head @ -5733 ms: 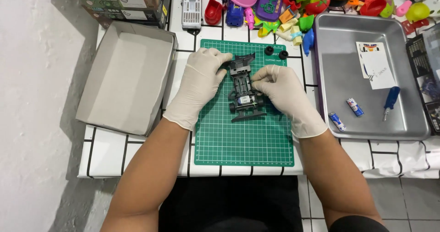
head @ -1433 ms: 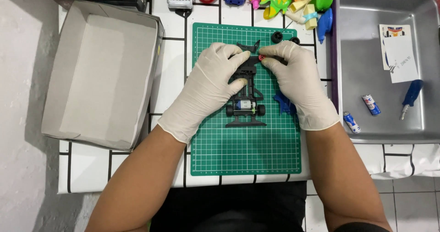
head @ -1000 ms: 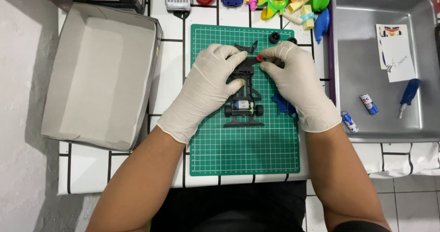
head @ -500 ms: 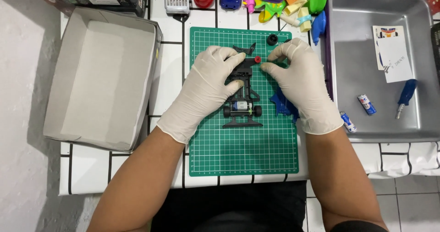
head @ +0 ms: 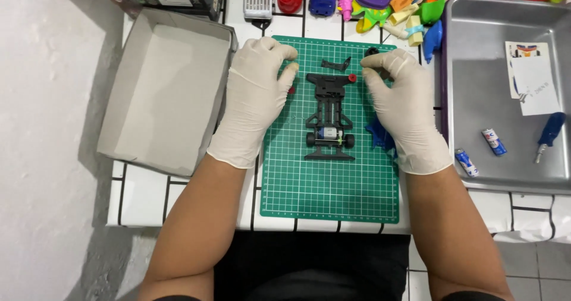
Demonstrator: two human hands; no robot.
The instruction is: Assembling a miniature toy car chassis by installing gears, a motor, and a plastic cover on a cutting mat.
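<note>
The black toy car chassis [head: 329, 118] lies in the middle of the green cutting mat [head: 309, 188], between the two gloved hands and touching neither. Its long axis runs near to far, the wheeled, motor end nearest the person and the wide plate with a small red wheel [head: 352, 77] pointing far. The left hand [head: 257, 99] rests just left of it, fingers loosely curled and empty. The right hand [head: 404, 114], just right, pinches a small black wheel [head: 372, 52] beyond the chassis's far right corner.

Black toy car chassis [head: 330, 115] flat on mat, lengthwise.
</note>
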